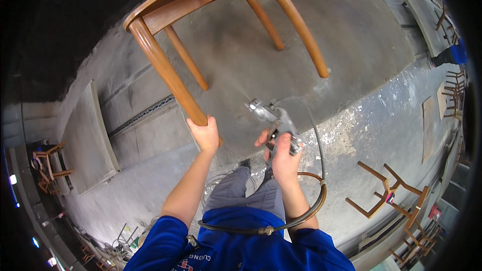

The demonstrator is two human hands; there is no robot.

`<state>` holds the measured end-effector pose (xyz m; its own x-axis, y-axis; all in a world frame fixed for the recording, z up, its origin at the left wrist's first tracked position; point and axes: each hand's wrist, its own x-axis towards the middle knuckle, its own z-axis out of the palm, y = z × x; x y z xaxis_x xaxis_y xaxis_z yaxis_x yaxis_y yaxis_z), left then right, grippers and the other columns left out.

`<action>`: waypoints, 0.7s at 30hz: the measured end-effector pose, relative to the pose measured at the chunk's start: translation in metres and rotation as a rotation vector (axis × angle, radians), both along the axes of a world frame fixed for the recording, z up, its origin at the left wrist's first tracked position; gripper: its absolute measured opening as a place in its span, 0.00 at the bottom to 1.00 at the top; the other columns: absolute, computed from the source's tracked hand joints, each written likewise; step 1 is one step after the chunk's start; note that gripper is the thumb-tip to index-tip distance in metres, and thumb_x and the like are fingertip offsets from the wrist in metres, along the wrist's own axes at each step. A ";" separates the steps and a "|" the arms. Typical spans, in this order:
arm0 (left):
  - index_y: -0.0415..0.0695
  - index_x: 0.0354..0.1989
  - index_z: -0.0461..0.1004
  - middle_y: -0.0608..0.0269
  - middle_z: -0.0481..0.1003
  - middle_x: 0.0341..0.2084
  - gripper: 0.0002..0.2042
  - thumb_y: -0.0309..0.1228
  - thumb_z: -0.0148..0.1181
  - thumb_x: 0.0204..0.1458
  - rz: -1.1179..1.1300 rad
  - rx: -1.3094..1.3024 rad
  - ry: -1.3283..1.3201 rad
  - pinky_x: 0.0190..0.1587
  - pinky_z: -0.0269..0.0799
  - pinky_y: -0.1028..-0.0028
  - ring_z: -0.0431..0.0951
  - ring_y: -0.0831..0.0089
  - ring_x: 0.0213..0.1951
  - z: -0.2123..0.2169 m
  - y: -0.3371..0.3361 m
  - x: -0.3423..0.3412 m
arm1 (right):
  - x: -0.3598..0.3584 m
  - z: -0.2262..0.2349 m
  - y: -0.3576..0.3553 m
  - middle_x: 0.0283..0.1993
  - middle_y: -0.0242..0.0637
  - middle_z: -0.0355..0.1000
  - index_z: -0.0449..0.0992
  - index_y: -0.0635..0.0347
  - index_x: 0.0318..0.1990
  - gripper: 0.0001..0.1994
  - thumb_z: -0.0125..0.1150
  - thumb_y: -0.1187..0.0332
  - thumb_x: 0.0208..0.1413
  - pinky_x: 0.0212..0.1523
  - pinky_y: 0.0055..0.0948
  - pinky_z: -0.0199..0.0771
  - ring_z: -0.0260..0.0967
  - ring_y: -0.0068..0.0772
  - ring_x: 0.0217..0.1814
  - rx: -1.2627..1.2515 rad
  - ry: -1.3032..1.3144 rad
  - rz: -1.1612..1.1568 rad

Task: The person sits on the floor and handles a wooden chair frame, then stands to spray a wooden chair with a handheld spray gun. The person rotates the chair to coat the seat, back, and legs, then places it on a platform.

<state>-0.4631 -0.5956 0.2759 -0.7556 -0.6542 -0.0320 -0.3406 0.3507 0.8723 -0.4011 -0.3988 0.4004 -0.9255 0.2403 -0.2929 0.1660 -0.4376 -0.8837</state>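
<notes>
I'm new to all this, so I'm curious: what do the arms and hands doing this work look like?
They're a person's: the left hand and right hand wear no gloves. The forearms are bare too, with no watch showing. Both short sleeves are bright blue.

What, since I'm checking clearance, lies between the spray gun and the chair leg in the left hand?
In the head view, only a grey surface shows between the spray gun and the chair leg in the left hand.

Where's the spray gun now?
In the head view, the spray gun is just right of centre, in the right hand, right of the gripped chair leg.
</notes>
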 end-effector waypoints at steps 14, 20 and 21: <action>0.34 0.49 0.61 0.49 0.72 0.35 0.22 0.30 0.63 0.51 -0.072 0.062 0.000 0.47 0.71 0.59 0.75 0.57 0.39 -0.002 0.011 0.015 | 0.038 -0.003 0.014 0.32 0.34 0.75 0.75 0.66 0.53 0.20 0.59 0.56 0.66 0.36 0.24 0.71 0.71 0.22 0.34 0.301 0.024 -0.253; 0.34 0.56 0.57 0.44 0.69 0.46 0.27 0.32 0.62 0.54 -0.196 0.134 -0.064 0.54 0.68 0.59 0.73 0.55 0.49 0.005 0.018 0.036 | 0.015 -0.010 0.010 0.30 0.30 0.72 0.75 0.65 0.44 0.13 0.56 0.62 0.69 0.36 0.26 0.69 0.66 0.19 0.32 0.591 0.025 -0.401; 0.34 0.58 0.56 0.44 0.69 0.48 0.28 0.32 0.63 0.54 -0.207 0.153 -0.081 0.55 0.67 0.59 0.73 0.54 0.51 0.002 0.018 0.040 | 0.027 -0.012 0.010 0.29 0.30 0.72 0.76 0.65 0.43 0.13 0.56 0.62 0.69 0.36 0.25 0.68 0.66 0.19 0.31 0.552 -0.043 -0.403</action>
